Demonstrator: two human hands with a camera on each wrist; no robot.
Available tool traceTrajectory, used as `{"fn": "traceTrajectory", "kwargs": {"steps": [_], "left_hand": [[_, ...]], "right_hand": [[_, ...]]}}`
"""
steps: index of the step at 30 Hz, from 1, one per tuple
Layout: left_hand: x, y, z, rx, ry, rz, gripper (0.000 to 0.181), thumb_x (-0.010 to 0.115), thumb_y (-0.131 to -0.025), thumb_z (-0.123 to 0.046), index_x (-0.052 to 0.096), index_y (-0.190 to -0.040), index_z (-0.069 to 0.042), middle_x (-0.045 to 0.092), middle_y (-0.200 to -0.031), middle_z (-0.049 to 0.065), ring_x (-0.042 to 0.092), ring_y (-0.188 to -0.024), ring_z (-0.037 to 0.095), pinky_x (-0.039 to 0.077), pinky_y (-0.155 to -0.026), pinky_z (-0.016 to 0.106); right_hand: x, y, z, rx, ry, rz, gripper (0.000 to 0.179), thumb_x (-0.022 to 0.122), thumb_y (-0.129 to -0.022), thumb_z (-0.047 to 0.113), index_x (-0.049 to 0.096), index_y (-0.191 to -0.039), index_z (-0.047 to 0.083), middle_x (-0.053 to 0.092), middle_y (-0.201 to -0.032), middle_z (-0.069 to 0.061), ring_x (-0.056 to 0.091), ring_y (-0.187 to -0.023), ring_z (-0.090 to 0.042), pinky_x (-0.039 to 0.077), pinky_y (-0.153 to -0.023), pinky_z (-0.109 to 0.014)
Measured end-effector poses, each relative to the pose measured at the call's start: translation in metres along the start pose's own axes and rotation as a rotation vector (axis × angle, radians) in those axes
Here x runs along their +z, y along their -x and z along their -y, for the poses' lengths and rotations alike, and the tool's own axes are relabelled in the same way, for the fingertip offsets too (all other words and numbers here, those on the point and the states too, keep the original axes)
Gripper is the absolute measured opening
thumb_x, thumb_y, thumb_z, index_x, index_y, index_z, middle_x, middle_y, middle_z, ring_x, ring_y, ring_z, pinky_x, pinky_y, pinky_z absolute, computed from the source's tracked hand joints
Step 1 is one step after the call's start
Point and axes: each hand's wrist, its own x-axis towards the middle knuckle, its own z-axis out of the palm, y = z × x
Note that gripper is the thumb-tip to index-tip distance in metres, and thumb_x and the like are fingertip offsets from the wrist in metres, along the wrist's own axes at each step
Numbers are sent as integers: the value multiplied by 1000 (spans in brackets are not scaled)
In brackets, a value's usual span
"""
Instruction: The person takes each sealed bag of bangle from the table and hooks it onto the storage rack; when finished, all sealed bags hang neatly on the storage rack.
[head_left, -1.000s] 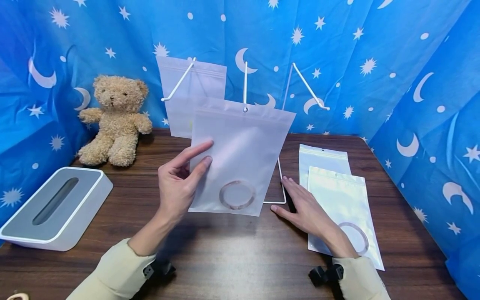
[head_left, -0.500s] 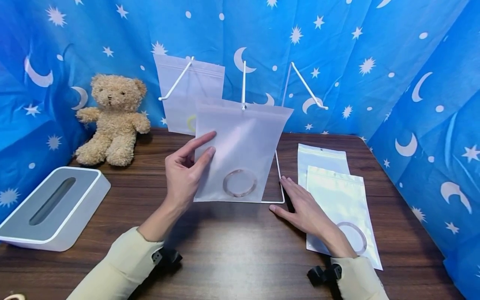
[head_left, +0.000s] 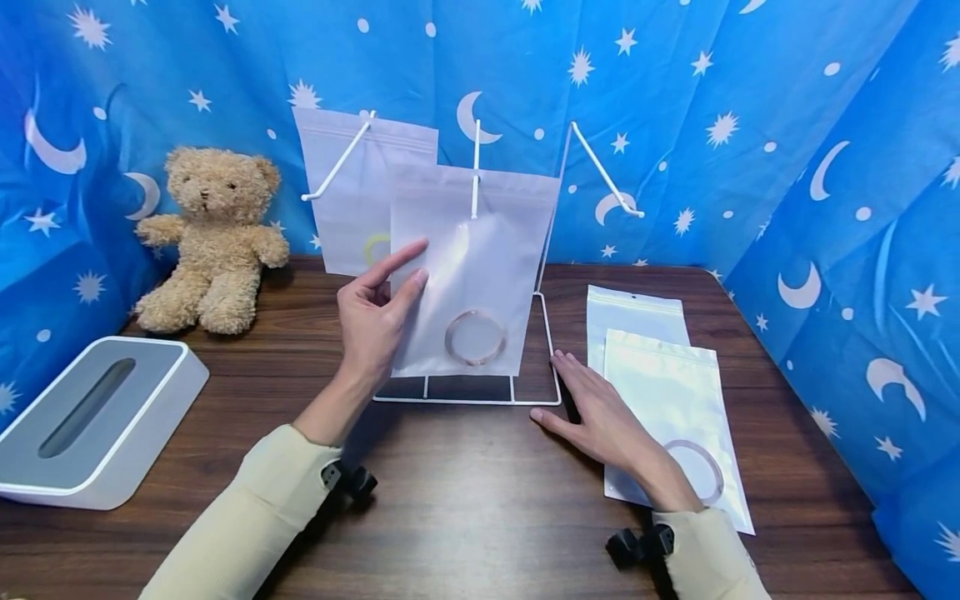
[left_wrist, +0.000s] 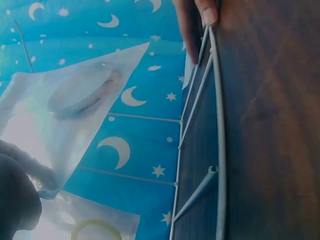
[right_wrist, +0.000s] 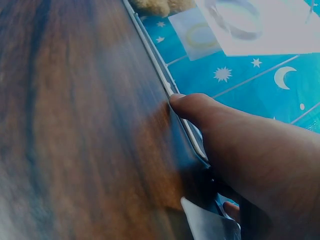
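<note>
A translucent white zip bag (head_left: 480,258) hangs with its top hole over the middle hook (head_left: 476,146) of a white wire rack (head_left: 465,402). Inside it, near the bottom, lies a brownish bangle (head_left: 448,337). My left hand (head_left: 375,321) pinches the bag's left edge between thumb and fingers. My right hand (head_left: 603,421) rests at the front right corner of the rack's base, fingers stretched out; in the right wrist view its thumb (right_wrist: 192,106) touches the base bar. On the left hook (head_left: 341,158) hangs another zip bag (head_left: 318,158) with a yellow-green ring (head_left: 369,247), partly covered.
Two more zip bags lie overlapped on the right of the table, the front one (head_left: 660,383) with a pinkish bangle (head_left: 718,483). The right hook (head_left: 603,167) carries no bag. A teddy bear (head_left: 213,242) and a grey-topped tissue box (head_left: 157,417) stand at the left.
My left hand has moved the bag up and back, so the middle hook now passes through its hole and the bag sits further along it. The right hand has stayed at the rack's base.
</note>
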Motion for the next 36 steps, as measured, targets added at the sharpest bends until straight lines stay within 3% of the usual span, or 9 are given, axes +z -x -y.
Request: {"fn": "traceTrajectory", "kwargs": {"steps": [4, 7, 12, 19, 23, 27, 31, 34, 36], "left_hand": [[5, -14, 8, -35, 54, 6, 30, 68, -88, 4, 68, -119, 4, 69, -117, 12, 64, -75, 13, 49, -58, 17], [8, -24, 13, -56, 76, 0, 31, 67, -89, 5, 67, -119, 5, 68, -119, 11, 64, -103, 22, 54, -72, 23], [12, -39, 22, -66, 55, -21, 31, 67, -89, 6, 67, -120, 5, 68, -120, 10, 63, -106, 24, 54, -70, 22], [17, -53, 35, -120, 92, -53, 31, 67, -87, 7, 70, -118, 1, 68, -120, 7, 68, -83, 16, 55, -68, 22], [20, -62, 50, -144, 102, -72, 31, 70, -87, 4, 72, -117, -4, 67, -122, 3, 67, -80, 14, 55, -67, 23], [22, -67, 61, -147, 94, -81, 32, 70, -87, 3, 72, -118, -5, 67, -123, 1, 66, -94, 16, 55, -72, 24], [23, -64, 50, -106, 65, -69, 32, 67, -87, 8, 68, -118, 4, 67, -123, 10, 55, -120, 16, 44, -97, 24], [23, -62, 44, -99, 71, -59, 33, 65, -86, 10, 67, -118, 6, 67, -122, 13, 55, -121, 17, 43, -97, 24], [23, -61, 43, -114, 83, -53, 34, 65, -86, 11, 66, -119, 5, 66, -122, 12, 59, -114, 22, 49, -88, 24]], "right_hand": [[1, -1, 0, 4, 2, 3, 92, 57, -90, 62, 25, -155, 5, 28, -157, -16, 22, -145, -33, 23, -112, -55], [2, -2, 1, 1, 1, 3, 92, 58, -90, 61, 25, -155, 5, 28, -157, -16, 22, -145, -33, 23, -112, -55], [3, -3, 2, 8, -1, 11, 92, 58, -90, 61, 25, -155, 5, 27, -158, -15, 21, -145, -32, 23, -113, -55], [3, -2, 2, 14, 3, 12, 93, 57, -90, 63, 25, -155, 5, 28, -157, -15, 22, -145, -32, 23, -113, -55], [2, -2, 2, 9, 5, 10, 92, 57, -90, 62, 25, -155, 5, 28, -157, -16, 22, -145, -33, 23, -112, -55], [2, -1, 2, -1, 9, 4, 91, 58, -91, 61, 26, -155, 4, 28, -157, -16, 23, -144, -33, 24, -112, -55], [1, -1, 2, -1, 12, 2, 92, 58, -90, 62, 26, -155, 5, 28, -157, -16, 22, -145, -33, 23, -112, -55], [0, -1, 1, 1, 13, 1, 92, 57, -90, 62, 26, -155, 5, 28, -157, -16, 22, -145, -33, 23, -112, -55], [0, -1, 1, 1, 10, 1, 92, 58, -90, 62, 26, -155, 5, 28, -157, -16, 22, -145, -33, 23, -112, -55]]}}
